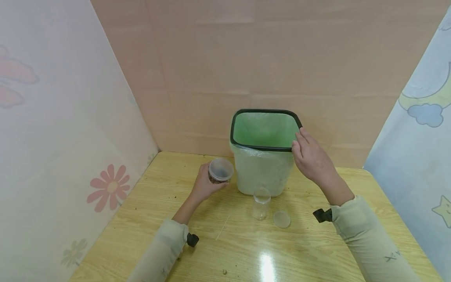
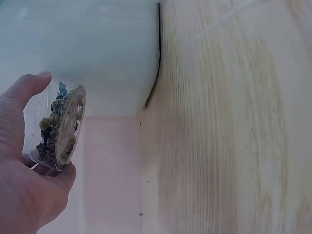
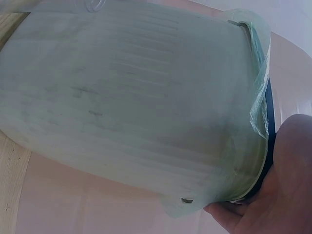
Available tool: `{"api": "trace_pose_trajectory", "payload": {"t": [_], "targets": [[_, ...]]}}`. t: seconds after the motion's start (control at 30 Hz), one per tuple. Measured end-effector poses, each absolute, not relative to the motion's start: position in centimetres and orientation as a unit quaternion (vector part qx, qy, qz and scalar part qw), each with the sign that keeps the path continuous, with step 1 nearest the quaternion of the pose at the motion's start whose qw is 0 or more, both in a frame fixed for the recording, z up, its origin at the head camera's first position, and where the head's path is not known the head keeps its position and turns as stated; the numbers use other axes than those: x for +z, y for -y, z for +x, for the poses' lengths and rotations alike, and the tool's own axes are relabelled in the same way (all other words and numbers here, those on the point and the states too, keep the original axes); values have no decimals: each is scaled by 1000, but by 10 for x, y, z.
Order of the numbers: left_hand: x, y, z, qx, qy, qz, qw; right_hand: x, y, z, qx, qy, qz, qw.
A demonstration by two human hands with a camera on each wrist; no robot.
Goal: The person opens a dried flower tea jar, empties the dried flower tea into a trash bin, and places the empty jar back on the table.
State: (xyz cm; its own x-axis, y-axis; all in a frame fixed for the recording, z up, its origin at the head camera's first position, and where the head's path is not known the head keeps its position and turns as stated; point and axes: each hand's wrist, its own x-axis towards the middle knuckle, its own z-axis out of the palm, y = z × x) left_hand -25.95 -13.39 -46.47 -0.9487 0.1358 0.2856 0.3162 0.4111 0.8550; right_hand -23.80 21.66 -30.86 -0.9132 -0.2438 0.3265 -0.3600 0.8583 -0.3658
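My left hand (image 1: 206,184) grips a clear plastic jar (image 1: 220,169) just left of the trash bin. In the left wrist view, dark, crumbly dried plant bits (image 2: 51,129) lie in the bottom of this jar (image 2: 33,122). The pale trash bin (image 1: 262,172) stands upright with a black rim and a green liner (image 1: 267,129) inside. At the bin's right corner, my right hand (image 1: 313,158) holds the rim between thumb and fingers; the right wrist view shows the hand (image 3: 287,185) around the rim's edge, fingertips partly hidden.
In front of the bin stands a clear plastic cup (image 1: 260,205), with a round translucent lid (image 1: 282,219) lying beside it. A thin pale strip (image 1: 222,228) and small crumbs (image 1: 224,272) are on the wooden table (image 1: 148,219). Papered walls (image 1: 197,70) close in behind and both sides.
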Motion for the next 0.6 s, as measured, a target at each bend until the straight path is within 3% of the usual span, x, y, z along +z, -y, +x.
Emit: {"api": "trace_pose_trajectory", "payload": {"t": [0.37, 0.6], "targets": [[-455, 129, -240, -563, 812, -142, 62, -309, -217, -238, 214, 955, 156, 133], [-454, 124, -231, -558, 811, -155, 81, -310, -217, -239, 213, 955, 158, 133]]}}
